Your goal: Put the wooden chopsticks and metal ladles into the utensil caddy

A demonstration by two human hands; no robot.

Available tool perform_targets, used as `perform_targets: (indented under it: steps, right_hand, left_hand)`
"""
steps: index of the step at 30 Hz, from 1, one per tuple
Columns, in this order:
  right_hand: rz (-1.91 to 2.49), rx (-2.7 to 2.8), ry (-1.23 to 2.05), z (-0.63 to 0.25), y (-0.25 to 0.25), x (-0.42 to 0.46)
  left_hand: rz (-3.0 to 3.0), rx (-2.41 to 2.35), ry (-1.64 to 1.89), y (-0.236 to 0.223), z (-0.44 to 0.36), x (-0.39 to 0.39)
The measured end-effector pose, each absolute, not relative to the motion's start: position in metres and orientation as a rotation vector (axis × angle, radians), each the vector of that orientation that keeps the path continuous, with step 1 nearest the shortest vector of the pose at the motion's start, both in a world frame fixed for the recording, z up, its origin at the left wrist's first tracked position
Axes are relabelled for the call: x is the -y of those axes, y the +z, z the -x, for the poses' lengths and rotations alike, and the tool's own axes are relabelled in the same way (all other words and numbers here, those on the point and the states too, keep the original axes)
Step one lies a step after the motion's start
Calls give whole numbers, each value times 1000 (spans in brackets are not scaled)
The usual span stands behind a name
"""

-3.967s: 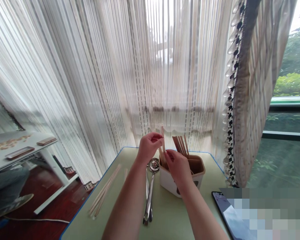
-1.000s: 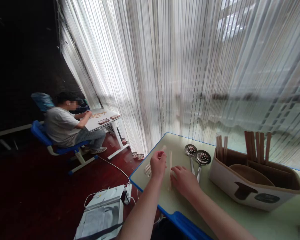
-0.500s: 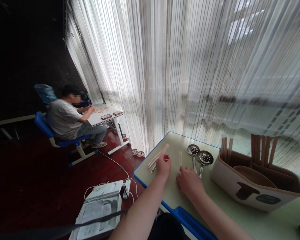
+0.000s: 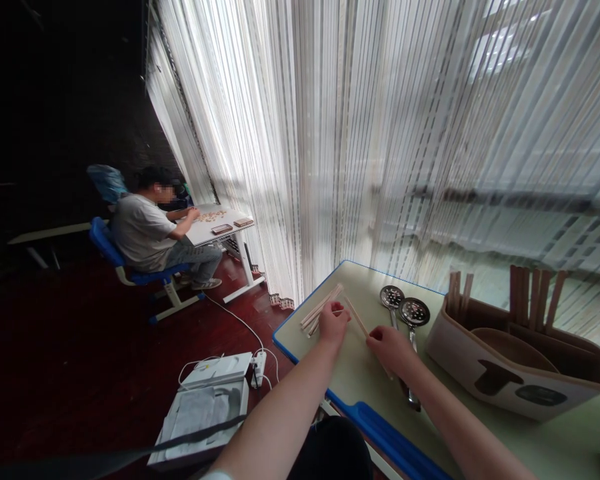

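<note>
My left hand (image 4: 333, 321) rests on the pale green table (image 4: 350, 387) with its fingers curled, beside a bundle of light wooden chopsticks (image 4: 321, 307) lying at the table's left edge. My right hand (image 4: 391, 348) pinches a light chopstick (image 4: 357, 317) that slants across the table between my two hands. Just beyond my right hand lie two perforated metal spoons (image 4: 404, 309). To the right stands a white and brown cutlery caddy (image 4: 515, 368) with darker chopsticks (image 4: 534, 289) upright in it.
A sheer striped curtain (image 4: 360, 133) hangs right behind the table. Another person (image 4: 147, 230) sits on a blue chair at a white desk to the far left. A white box and a power strip (image 4: 215, 393) lie on the dark red floor by the table.
Four seconds ago both hands were at the caddy's chopsticks. My view has since turned left, both hands moved to the table's left end, and the single chopstick now slants under my right fingers.
</note>
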State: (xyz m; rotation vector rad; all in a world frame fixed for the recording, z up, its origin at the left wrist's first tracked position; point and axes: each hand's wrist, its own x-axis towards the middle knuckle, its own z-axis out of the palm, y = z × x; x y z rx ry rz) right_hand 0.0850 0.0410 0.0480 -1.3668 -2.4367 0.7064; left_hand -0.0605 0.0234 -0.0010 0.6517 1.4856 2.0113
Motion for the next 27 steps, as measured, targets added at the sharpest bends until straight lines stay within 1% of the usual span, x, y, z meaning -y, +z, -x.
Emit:
perform_targets:
  steps: [3, 8, 11, 17, 23, 27]
  right_hand:
    - [1250, 2384, 820, -82, 45, -38]
    - [1169, 2368, 850, -80, 44, -30]
    - [1101, 2340, 905, -80, 47, -27]
    - [1019, 2296, 1064, -79, 48, -25]
    - [994, 2232, 1037, -79, 46, -28]
    - [1001, 2229, 958, -84, 51, -30]
  left_hand:
    - [-630, -1393, 1988, 4, 59, -21]
    - [-589, -1206, 1933, 13, 55, -15]
    - [-511, -1069, 1996, 18, 55, -12]
    - [-410, -967, 2077, 24, 57, -12]
    - [-553, -930, 1934, 33, 55, -5]
    - [-633, -957, 1939, 38, 53, -4]
